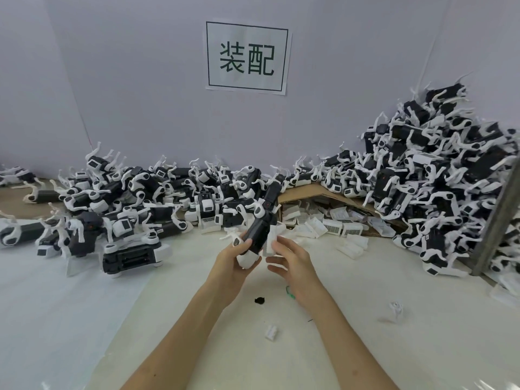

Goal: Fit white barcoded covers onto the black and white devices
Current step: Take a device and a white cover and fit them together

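Far left to centre, along the foot of the wall: low heap of black and white devices, jumbled, white limbs sticking up at all angles. At the front edge of that heap: one upturned device, lying flat on a white sheet spread over the left part of the table. On the wall above centre: paper sign, two printed characters in a black frame. Centre, raised above the table: left hand, fingers and thumb curled round the lower end of a held device, black body tilted up and away, white end down in the palm. Just right of it, close against its side: white cover, upright. Right hand at that cover, fingers fairly straight and spread, fingertips at its edge; blurred, so cannot tell whether pinched or merely touched. Below the hands on the bare table: black scrap, small white piece, green item beside the right wrist. Behind the right hand: cardboard box, loose white covers spilled under and before it, some showing printed labels. Further right on the table: another small white part. Right side: tall heap of devices banked against the wall, grey post leaning before it at the frame edge.
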Demonstrator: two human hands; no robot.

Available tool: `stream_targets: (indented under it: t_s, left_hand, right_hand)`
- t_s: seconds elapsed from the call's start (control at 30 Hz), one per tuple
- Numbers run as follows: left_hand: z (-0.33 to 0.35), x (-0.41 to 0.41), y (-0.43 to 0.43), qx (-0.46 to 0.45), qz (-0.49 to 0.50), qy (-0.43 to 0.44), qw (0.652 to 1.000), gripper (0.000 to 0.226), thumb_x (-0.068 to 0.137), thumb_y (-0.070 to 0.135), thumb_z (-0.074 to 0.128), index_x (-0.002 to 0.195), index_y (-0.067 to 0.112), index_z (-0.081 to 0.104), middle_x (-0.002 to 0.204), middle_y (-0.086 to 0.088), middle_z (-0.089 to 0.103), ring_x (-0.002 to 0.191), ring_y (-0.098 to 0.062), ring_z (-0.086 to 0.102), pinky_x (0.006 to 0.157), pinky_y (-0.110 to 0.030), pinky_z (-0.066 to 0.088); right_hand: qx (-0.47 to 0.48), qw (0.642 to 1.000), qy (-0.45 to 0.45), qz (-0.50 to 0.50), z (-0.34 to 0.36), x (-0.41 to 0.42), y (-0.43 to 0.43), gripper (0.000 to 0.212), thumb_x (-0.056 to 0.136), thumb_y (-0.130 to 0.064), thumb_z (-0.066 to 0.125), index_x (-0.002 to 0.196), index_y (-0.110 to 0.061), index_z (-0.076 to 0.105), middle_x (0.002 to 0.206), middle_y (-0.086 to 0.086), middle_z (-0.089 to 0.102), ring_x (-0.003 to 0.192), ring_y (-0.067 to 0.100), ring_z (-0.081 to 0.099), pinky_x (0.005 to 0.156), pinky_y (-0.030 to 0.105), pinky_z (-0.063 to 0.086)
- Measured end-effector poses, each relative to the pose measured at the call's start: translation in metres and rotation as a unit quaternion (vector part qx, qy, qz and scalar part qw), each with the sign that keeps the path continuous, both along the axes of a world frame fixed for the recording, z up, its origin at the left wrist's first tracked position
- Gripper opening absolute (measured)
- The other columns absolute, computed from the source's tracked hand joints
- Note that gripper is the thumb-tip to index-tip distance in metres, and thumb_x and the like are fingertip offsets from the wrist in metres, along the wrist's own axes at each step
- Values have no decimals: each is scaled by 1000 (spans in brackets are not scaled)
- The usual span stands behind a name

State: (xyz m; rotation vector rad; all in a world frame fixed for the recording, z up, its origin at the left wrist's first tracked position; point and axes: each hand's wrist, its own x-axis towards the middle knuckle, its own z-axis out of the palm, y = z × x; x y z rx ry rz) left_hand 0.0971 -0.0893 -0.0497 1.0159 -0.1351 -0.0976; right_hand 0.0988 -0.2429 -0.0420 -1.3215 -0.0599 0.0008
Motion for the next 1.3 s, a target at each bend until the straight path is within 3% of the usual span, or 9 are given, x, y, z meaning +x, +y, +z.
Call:
stream_targets:
  t_s: [0.13,0.23,0.37,0.47,0.57,0.77,0.87,1.13,1.3]
  left_hand:
    - [0,-1,-2,62,-11,-43,997,46,94,1,58,139,12,56,125,-12,70,109,-22,68,107,-37,48]
    - [1,-2,-3,100,-15,-74,992,60,82,4,70,139,18,56,124,-7,71,114,-22,67,104,-35,48]
    - [-2,-3,-7,170,27,-114,978,62,74,14,72,133,28,62,91,2,71,96,-19,67,94,-32,49]
    - [-1,-5,-7,199,45,-133,970,63,73,14,73,135,26,61,106,-8,74,106,-24,68,97,-34,54]
    - [2,-8,-8,229,65,-143,961,63,74,16,78,134,27,61,115,0,74,114,-19,65,97,-32,55]
    - [0,-10,-13,292,178,-201,918,45,84,3,77,115,33,65,103,20,74,99,3,66,81,-10,48]
    - [-1,-10,-13,299,212,-212,906,44,83,3,77,115,30,66,99,19,74,97,2,67,79,-10,49]
    - [2,-6,-9,216,157,-142,953,38,85,4,75,108,34,69,91,14,76,74,2,66,60,-14,50]
    - [8,-10,-7,180,68,-75,978,44,73,30,78,114,17,69,90,-4,76,85,-18,72,74,-28,55]
  right_hand:
    - [-15,1000,-11,14,0,-1,3,28,93,-18,69,120,-11,63,87,-2,75,86,21,75,74,30,58]
    - [-50,999,-20,-3,-2,0,0,28,93,-25,71,117,-15,63,85,-6,76,88,15,75,81,33,58]
    - [-52,998,-24,-3,-2,0,0,24,93,-21,70,114,-11,65,86,-2,77,85,16,75,75,27,58]
    - [-49,999,-23,3,-2,0,0,16,93,-17,70,108,-10,68,86,0,77,83,16,75,76,26,59]
    - [-59,998,-26,10,-3,0,-1,17,93,-17,70,106,-6,70,92,6,76,88,18,73,78,26,58]
    - [-89,995,-27,34,-2,-4,3,19,95,-23,68,104,-6,70,94,4,76,91,22,75,75,25,57]
    - [-103,993,-31,52,1,-7,3,24,99,-26,62,111,-7,69,103,5,77,92,23,75,81,28,55]
    - [-79,995,-16,62,3,-6,0,22,105,-29,51,108,-22,72,107,-7,75,102,10,70,78,27,51]
    - [-13,990,-27,135,4,-8,-1,32,103,-41,49,120,-23,68,109,-6,71,100,8,63,93,33,50]
